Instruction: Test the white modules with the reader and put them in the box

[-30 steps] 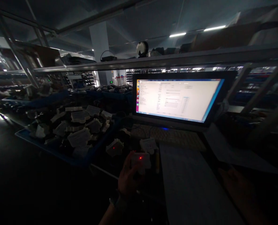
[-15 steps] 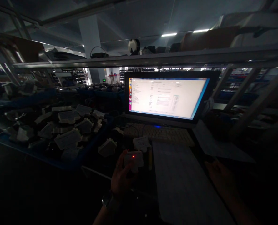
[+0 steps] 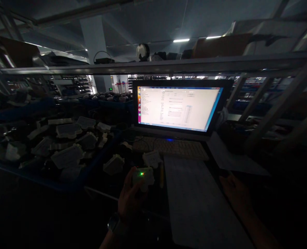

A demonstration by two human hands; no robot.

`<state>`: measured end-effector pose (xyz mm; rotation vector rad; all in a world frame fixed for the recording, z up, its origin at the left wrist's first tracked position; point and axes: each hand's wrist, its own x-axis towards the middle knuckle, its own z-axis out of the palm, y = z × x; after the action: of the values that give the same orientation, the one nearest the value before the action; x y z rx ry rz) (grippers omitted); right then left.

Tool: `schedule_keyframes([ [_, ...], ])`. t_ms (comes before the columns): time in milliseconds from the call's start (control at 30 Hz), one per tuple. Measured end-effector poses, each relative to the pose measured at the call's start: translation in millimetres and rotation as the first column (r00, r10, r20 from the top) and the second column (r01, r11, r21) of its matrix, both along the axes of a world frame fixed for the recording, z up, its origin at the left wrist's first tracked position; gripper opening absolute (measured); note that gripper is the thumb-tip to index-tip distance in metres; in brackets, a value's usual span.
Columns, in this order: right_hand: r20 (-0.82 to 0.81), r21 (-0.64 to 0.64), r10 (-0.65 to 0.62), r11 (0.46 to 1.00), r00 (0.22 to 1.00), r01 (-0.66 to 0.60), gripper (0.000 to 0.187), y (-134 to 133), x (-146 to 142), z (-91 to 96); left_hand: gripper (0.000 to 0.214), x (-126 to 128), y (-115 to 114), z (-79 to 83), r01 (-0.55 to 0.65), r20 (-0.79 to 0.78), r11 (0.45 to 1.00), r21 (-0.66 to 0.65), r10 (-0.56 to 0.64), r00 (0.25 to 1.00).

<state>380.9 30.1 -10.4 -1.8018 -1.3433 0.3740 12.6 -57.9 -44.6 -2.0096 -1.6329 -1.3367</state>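
Note:
My left hand [image 3: 128, 199] grips a small white device [image 3: 143, 176] with a green light lit on its top face, held just in front of the keyboard [image 3: 170, 147]. My right hand [image 3: 233, 193] rests in deep shadow at the right edge of a grey sheet [image 3: 194, 200] on the bench; its fingers are too dark to read. Two more white devices [image 3: 113, 163] lie just beyond the held one.
A lit monitor [image 3: 178, 108] stands behind the keyboard. A blue tray [image 3: 91, 166] at the left holds several white devices. A metal shelf rail [image 3: 153, 67] crosses overhead with items on it. Papers lie at the right.
The light on the held device has turned from red to green. The view has shifted so everything sits further left; both hands stay roughly where they were.

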Motion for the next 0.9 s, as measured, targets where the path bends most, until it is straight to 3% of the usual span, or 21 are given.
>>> schedule_keyframes([
  [267,-0.013,0.035,0.016,0.999,1.000,-0.015,0.039,1,1,-3.7,0.043,-3,2,-6.1,0.027,0.008,1.000,0.010,-0.027,1.000],
  [533,-0.006,0.036,0.008,0.999,1.000,-0.007,0.038,1,1,-2.1,0.075,-4,-1,6.4,0.106,0.182,0.993,-0.042,-0.097,0.979],
  [767,-0.035,0.082,0.044,0.996,0.998,-0.041,0.037,1,2,-3.4,0.063,-3,0,8.9,0.072,0.176,0.997,0.013,-0.073,0.982],
  [900,-0.030,0.108,0.052,0.993,0.998,-0.049,0.038,2,3,-4.4,0.041,-15,10,6.3,-0.102,0.297,0.994,-0.024,0.105,0.949],
])
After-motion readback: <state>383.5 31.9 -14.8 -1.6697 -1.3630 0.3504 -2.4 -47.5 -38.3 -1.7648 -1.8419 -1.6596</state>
